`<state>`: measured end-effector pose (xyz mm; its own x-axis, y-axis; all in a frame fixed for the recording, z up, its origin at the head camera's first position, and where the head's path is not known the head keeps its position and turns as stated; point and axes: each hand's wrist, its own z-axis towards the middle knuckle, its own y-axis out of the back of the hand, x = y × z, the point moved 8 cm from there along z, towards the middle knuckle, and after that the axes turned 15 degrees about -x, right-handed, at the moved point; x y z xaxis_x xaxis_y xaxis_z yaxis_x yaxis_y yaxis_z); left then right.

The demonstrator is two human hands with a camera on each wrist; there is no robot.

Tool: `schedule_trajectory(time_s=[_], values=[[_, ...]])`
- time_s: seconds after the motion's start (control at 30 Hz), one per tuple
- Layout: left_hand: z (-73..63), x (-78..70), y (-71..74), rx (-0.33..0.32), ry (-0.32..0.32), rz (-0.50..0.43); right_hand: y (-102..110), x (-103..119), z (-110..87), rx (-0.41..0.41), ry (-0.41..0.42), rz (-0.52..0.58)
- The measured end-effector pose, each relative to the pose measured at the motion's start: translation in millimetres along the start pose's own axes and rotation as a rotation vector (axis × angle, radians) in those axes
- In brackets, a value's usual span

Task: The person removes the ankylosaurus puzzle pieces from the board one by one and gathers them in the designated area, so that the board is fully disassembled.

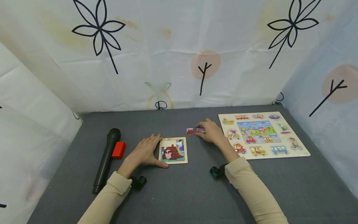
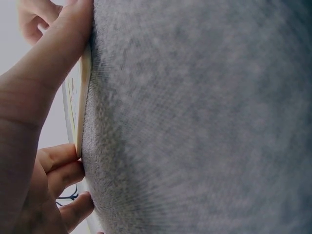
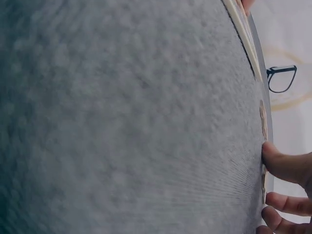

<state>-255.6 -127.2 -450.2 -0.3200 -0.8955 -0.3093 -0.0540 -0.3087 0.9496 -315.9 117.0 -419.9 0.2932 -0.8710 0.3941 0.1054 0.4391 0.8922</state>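
Observation:
A small square wooden puzzle board (image 1: pixel 173 151) with a brown animal picture lies on the table, its tray partly filled. My left hand (image 1: pixel 146 151) holds it at its left side, thumb along the near edge and fingers at the far left corner. In the left wrist view, fingertips (image 2: pixel 68 168) touch the board's edge. My right hand (image 1: pixel 210 131) pinches a small purple-and-red puzzle piece (image 1: pixel 200 130) between thumb and fingers at table level, partly hiding it. Just left of it lies another puzzle piece (image 1: pixel 190 131), not touched.
At right lies a larger wooden vehicle puzzle (image 1: pixel 264 135), its left edge beside my right forearm. On the left, a black microphone (image 1: pixel 106 161) lies with a red block (image 1: pixel 118 150) against it. Printed white cloth (image 1: pixel 173 62) hangs behind the grey table (image 1: pixel 179 193).

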Motion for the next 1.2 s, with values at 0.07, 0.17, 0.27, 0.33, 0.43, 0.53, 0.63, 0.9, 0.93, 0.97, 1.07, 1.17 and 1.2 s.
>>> schedule_trajectory(time_s=[0.07,0.17,0.27,0.33,0.43,0.53,0.63,0.9,0.93,0.97,1.07,1.17,1.2], values=[[0.1,0.2,-0.1,0.002,0.002,0.0,0.8,0.2,0.5,-0.001,0.016,0.01],[0.1,0.3,-0.2,0.003,0.005,-0.003,1.1,0.8,1.4,0.0,0.028,0.012],[-0.1,-0.1,-0.2,0.003,0.004,-0.005,0.3,1.1,1.9,0.0,0.031,0.007],[-0.4,-0.7,0.2,-0.002,-0.001,-0.004,-0.4,0.6,2.0,-0.001,0.023,0.011],[-0.9,-1.7,1.2,-0.013,-0.014,0.002,-0.9,0.4,1.6,-0.01,0.024,0.007],[-1.1,-2.7,2.2,-0.023,-0.025,0.005,-1.3,0.0,2.4,-0.021,0.031,0.002],[-1.2,-3.2,2.5,-0.025,-0.027,0.002,-1.5,-0.5,3.4,-0.021,0.032,0.001],[-1.1,-3.1,2.5,-0.016,-0.019,0.0,0.1,-0.8,2.6,-0.004,0.017,0.011],[-1.1,-3.1,2.4,-0.015,-0.018,0.0,1.0,-0.2,2.1,-0.003,0.017,0.012],[-1.0,-2.9,2.4,-0.014,-0.018,0.0,1.8,0.3,1.7,-0.005,0.016,0.012],[-0.9,-2.7,2.6,-0.011,-0.017,0.001,5.3,4.4,0.7,-0.014,0.019,0.013],[-0.8,-2.4,2.5,-0.01,-0.015,0.003,7.2,10.4,-0.4,-0.013,0.018,0.018],[-0.8,-2.2,2.4,-0.009,-0.014,0.003,7.5,12.7,-0.7,-0.01,0.02,0.018]])
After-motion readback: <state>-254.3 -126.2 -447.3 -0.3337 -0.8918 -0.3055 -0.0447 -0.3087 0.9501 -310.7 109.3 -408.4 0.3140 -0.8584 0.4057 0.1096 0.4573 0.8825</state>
